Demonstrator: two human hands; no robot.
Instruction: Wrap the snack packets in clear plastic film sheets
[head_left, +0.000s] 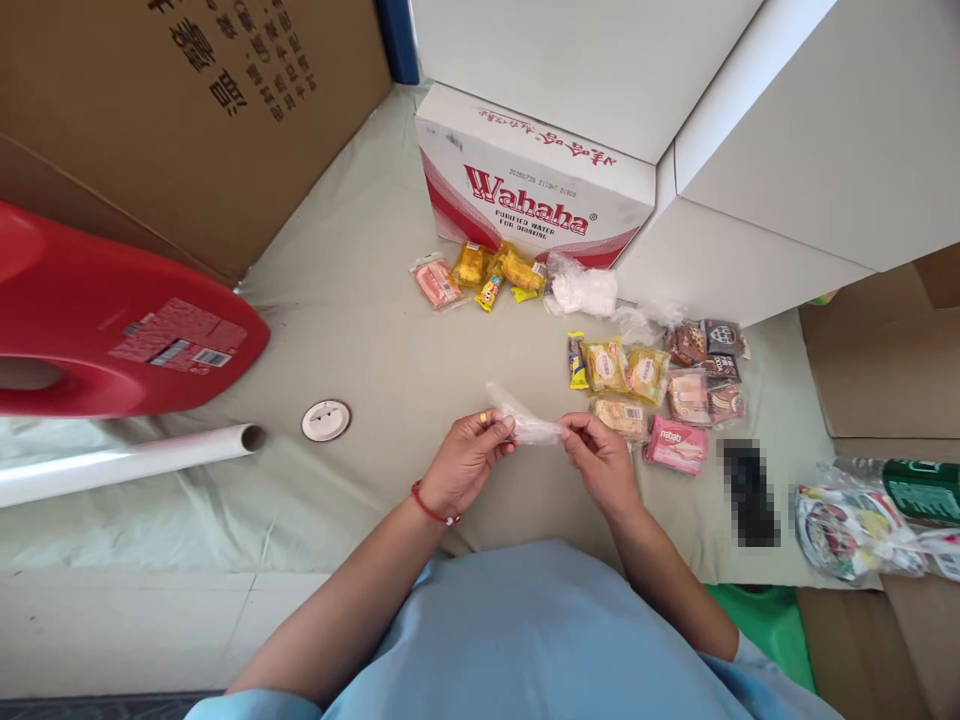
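A clear, crumpled plastic bag (pixel 534 430) is stretched between my two hands, low over the cloth. My left hand (pixel 472 455), with a ring and a red bracelet, pinches its left end. The other end is pinched in the fingers of my right hand (pixel 600 460). Just right of my right hand lie a pink wafer packet (pixel 676 444) and a clear-wrapped biscuit pack (pixel 619 417). Beyond them are yellow-wrapped cakes (pixel 604 364), a slim yellow packet (pixel 577 360) and brown snack packs (pixel 686 342). More clear bags (pixel 581 290) lie farther back.
A Wahaha water carton (pixel 536 180) stands at the back, with several wrapped snacks (pixel 472 264) before it. To the left are a red jug (pixel 150 310), a white tube (pixel 127 462), a round badge (pixel 326 420) and a cardboard box (pixel 187 120). A blurred dark object (pixel 750 493) and a printed bag (pixel 844 530) lie right.
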